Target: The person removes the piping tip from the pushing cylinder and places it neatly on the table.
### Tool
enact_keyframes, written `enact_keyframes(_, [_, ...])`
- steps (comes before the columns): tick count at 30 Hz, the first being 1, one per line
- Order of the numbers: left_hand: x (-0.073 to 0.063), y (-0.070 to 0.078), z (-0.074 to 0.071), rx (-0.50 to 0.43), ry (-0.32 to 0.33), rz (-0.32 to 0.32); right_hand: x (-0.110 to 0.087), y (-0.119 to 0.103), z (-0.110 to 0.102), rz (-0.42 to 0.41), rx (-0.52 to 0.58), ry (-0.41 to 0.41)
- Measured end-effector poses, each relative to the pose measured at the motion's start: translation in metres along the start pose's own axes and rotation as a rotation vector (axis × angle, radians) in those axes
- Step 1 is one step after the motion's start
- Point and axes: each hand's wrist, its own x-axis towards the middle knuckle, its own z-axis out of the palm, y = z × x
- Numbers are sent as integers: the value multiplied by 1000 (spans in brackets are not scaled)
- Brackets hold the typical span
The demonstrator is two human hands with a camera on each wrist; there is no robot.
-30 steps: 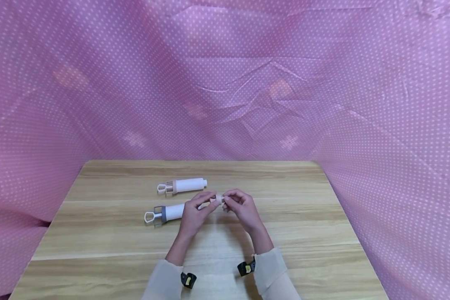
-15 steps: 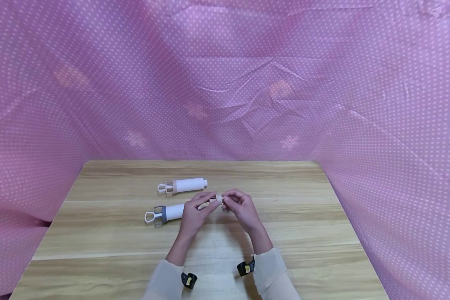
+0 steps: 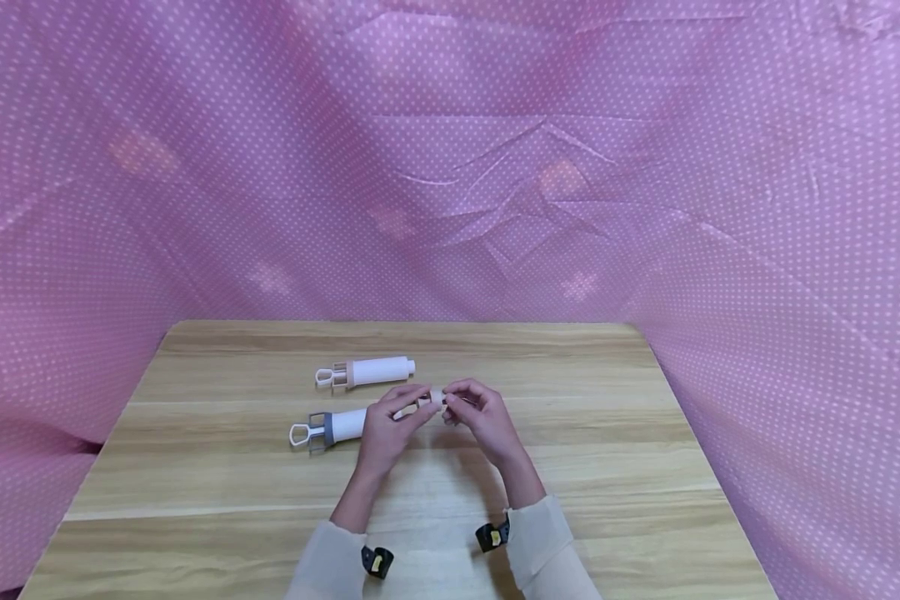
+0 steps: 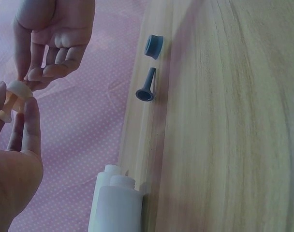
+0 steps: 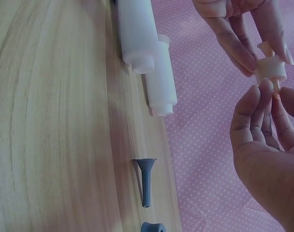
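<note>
Above the table, both hands work on a small beige ring cap [image 5: 271,69] with a beige funnel-shaped nozzle [image 5: 265,48] standing through it. My left hand [image 3: 388,429] grips the cap between thumb and fingers, near the nozzle's flared end. From the other side, my right hand [image 3: 487,421] pinches the nozzle's thin tip just past the cap. Below them on the wood lie a blue-grey nozzle [image 4: 146,91] and a blue-grey ring cap [image 4: 154,47], both hidden from the head view.
Two white syringe-like presses lie at the left: one with a beige collar [image 3: 378,370] farther back, one with a blue-grey collar [image 3: 347,424] partly behind my left hand. The wooden table [image 3: 585,467] meets a pink dotted cloth [image 3: 450,208] at its back and sides.
Both hands shift very slightly to the left with the beige cap and nozzle between them. The presses on the table stay where they are.
</note>
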Motion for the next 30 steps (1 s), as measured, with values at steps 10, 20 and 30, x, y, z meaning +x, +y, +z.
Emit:
enact_keyframes(10, [-1, 0, 0, 10, 4, 12, 0, 0, 0, 15, -10, -48])
enact_keyframes(20, [-3, -1, 0, 10, -3, 10, -1, -1, 1, 23, -26, -74])
enact_keyframes(30, [-2, -1, 0, 7, -1, 14, -1, 1, 0, 35, -4, -112])
